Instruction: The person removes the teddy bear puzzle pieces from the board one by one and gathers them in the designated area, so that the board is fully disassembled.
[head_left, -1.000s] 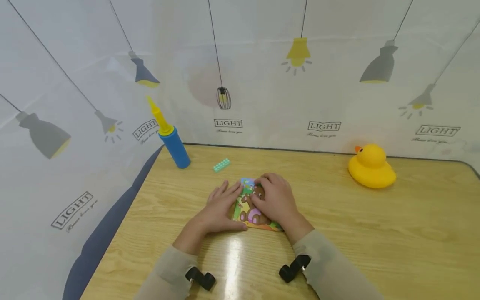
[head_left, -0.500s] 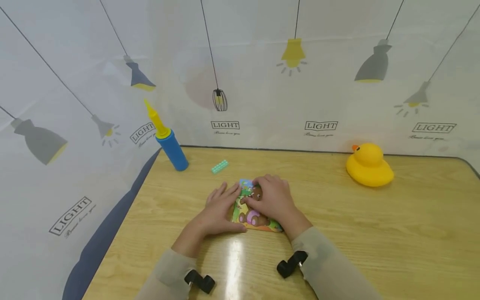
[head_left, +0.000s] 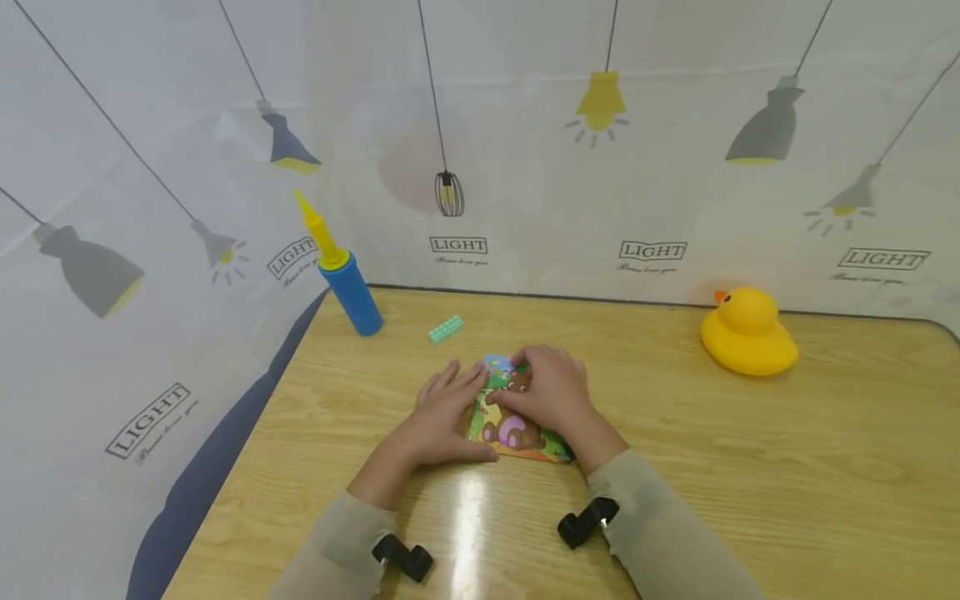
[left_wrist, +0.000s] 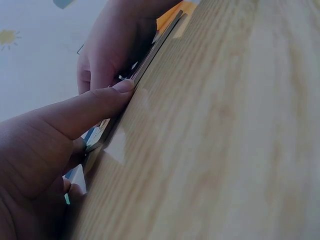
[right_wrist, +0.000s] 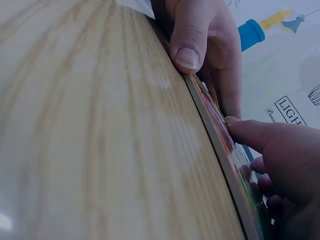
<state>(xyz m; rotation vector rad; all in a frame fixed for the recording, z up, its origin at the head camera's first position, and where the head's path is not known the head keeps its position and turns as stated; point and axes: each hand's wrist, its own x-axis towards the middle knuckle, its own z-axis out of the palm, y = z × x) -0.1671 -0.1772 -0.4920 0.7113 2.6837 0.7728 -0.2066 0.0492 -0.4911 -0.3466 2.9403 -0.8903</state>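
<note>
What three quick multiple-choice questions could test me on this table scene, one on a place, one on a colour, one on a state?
1. Where does the rubber duck sit?
A. At the table's far right, by the wall
B. Beside the pump
C. On the puzzle

2. What colour is the body of the pump?
A. Red
B. Blue
C. Green

3. How does the bear puzzle lie?
A. Lifted into the air
B. Standing on edge
C. Flat on the table, both hands on it

Answers:
1 A: the duck is far right, near the wall.
2 B: blue body, yellow nozzle.
3 C: the left hand steadies its edge; the right hand presses on top.
</note>
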